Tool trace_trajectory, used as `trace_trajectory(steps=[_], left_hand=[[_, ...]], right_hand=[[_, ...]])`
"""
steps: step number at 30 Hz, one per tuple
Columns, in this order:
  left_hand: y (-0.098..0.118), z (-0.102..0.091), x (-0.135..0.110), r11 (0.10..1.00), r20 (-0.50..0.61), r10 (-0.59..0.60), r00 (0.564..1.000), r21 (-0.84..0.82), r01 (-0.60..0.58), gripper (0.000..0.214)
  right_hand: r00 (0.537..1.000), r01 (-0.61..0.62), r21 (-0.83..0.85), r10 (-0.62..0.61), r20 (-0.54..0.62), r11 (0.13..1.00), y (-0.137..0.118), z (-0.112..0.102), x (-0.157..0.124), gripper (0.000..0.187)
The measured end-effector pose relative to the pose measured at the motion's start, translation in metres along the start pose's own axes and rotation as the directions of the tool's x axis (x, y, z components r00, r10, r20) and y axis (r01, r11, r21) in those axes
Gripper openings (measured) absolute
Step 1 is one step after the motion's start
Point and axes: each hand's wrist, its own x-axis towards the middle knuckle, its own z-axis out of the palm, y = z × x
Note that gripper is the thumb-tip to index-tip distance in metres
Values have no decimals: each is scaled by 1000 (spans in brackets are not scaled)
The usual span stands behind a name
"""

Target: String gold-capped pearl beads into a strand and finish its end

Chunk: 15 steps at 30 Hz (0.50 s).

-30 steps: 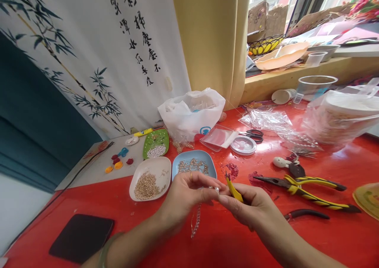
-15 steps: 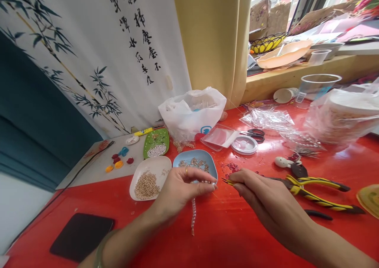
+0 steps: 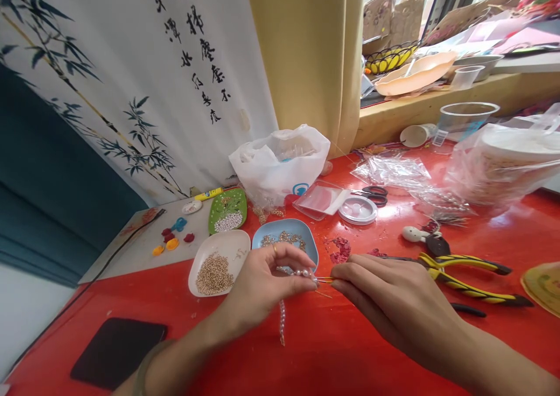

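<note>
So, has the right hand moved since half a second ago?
Yes: the right hand has shifted slightly left, toward the left hand, judged against the blue tray.

Bead strand (image 3: 282, 323) near, trays (image 3: 210, 242) behind it, pliers (image 3: 470, 261) right.
Bag (image 3: 280, 171) far, behind trays; scissors (image 3: 376, 195) right of bag, spool (image 3: 357, 210) just nearer.
</note>
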Motion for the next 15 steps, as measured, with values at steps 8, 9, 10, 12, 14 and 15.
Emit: trace_trajectory(steps=[8,9,10,12,14,15], left_hand=[[-1,1,-3,993,-30,61,998,107,-57,17],[-1,1,-3,989,-36,70,997,134,-65,16],[-1,1,-3,983,-43,84,996,166,-76,15],[-2,2,-4,968,-50,117,992,229,-103,13],[-3,2,-4,956,-43,146,988,265,-129,12],[-4,2,-4,953,-39,155,987,269,-139,12]], right_hand=[[1000,23,-54,-23,10,998,3,-1,-1,26],[999,31,-70,-30,19,997,3,-1,-1,25],[999,42,-93,-40,24,995,3,-2,-1,23],[997,82,-156,-79,25,984,2,-3,-3,20],[992,126,-218,-123,25,968,1,-3,-4,18],[990,142,-237,-139,31,961,1,-4,-5,17]])
